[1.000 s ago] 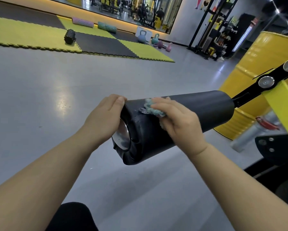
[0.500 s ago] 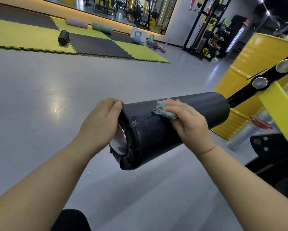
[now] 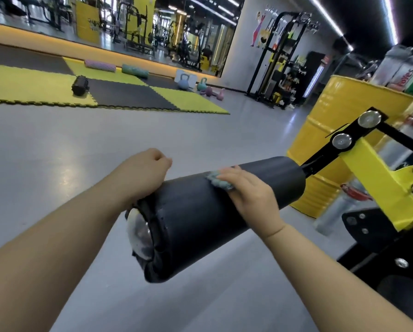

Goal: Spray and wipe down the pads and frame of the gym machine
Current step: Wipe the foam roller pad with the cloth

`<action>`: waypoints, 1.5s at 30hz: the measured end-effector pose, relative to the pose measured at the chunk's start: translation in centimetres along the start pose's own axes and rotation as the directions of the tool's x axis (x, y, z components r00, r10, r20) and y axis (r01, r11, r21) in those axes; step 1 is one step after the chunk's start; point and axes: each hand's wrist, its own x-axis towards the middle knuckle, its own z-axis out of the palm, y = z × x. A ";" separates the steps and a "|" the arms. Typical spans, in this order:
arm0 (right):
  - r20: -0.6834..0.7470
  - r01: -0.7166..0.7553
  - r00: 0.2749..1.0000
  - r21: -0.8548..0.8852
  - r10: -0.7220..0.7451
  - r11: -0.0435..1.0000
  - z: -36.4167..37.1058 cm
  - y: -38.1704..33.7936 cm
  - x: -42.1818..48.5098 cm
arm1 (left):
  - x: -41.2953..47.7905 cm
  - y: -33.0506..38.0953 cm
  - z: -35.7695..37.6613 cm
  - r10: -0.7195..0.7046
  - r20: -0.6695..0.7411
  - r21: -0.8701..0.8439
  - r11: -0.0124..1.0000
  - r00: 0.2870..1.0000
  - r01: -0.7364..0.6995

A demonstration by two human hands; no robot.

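1. The grey floor (image 3: pixel 81 164) is seen stretching away behind everything.
2. A yellow drum (image 3: pixel 329 121) is stood at the right, just behind the frame (image 3: pixel 373 173).
3. The black pad (image 3: pixel 195 216) is carried out leftward from that yellow-and-black frame, with its capped end nearest the camera.
4. The left hand (image 3: pixel 145 173) is balled into a fist and set against the pad's far side, near the capped end.
5. The right hand (image 3: pixel 251 197) is laid flat on top of the pad.
6. A blue-grey cloth (image 3: pixel 216 179) is pressed onto the pad under its straight fingers (image 3: pixel 233 173).
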 end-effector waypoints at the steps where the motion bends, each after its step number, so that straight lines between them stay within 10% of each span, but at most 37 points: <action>1: -0.009 -0.194 0.981 -0.031 0.193 0.981 -0.9 2.2 -0.2 | 0.2 1.2 0.2 0.072 0.061 0.115 0.990 0.996 -0.079; 5: -0.029 -0.753 0.647 0.129 0.762 0.645 -3.5 6.3 -0.5 | 0.5 4.6 1.6 0.120 0.407 0.409 0.863 0.906 -0.298; 10: 0.017 -0.332 0.943 0.145 0.333 0.932 -1.1 -0.2 -0.3 | 1.7 7.1 4.1 -0.027 0.515 0.605 0.720 0.857 -0.341; 13: -0.025 -0.008 1.000 0.069 0.010 0.998 -0.9 2.8 -1.8 | 2.4 8.6 5.2 0.000 0.496 0.663 0.645 0.868 -0.379; 16: -0.077 -0.196 0.979 -0.078 0.190 0.977 -1.9 8.9 -2.4 | 3.1 9.1 6.3 -0.052 0.479 0.705 0.617 0.876 -0.348; 20: -0.019 -0.716 0.696 -0.083 0.718 0.693 -3.8 14.8 -2.0 | 3.2 8.6 7.1 -0.051 0.457 0.760 0.542 0.888 -0.359; 24: -0.146 -0.870 0.476 0.065 0.867 0.489 -5.6 18.5 -1.1 | 3.0 8.3 7.4 -0.039 0.451 0.789 0.485 0.892 -0.377; 28: 0.004 -0.873 0.488 0.034 0.873 0.487 -3.2 19.0 -0.8 | 3.4 8.7 7.4 -0.061 0.461 0.781 0.502 0.885 -0.372; 32: -0.141 -0.866 0.490 0.034 0.860 0.499 -2.4 17.6 -1.2 | 2.9 9.0 7.9 -0.028 0.452 0.801 0.453 0.891 -0.392; 40: 0.137 -0.278 0.957 0.182 0.255 0.943 -1.4 5.7 -1.7 | 0.1 8.9 9.9 0.069 0.387 0.882 0.264 0.919 -0.391; 42: 0.114 -0.362 0.931 0.172 0.347 0.916 -2.6 7.7 -1.1 | -0.7 8.7 10.3 0.092 0.383 0.891 0.227 0.919 -0.394; 45: -0.061 -0.746 0.654 0.107 0.754 0.657 -4.3 14.3 -0.3 | -1.1 8.6 10.4 0.107 0.381 0.901 0.182 0.918 -0.395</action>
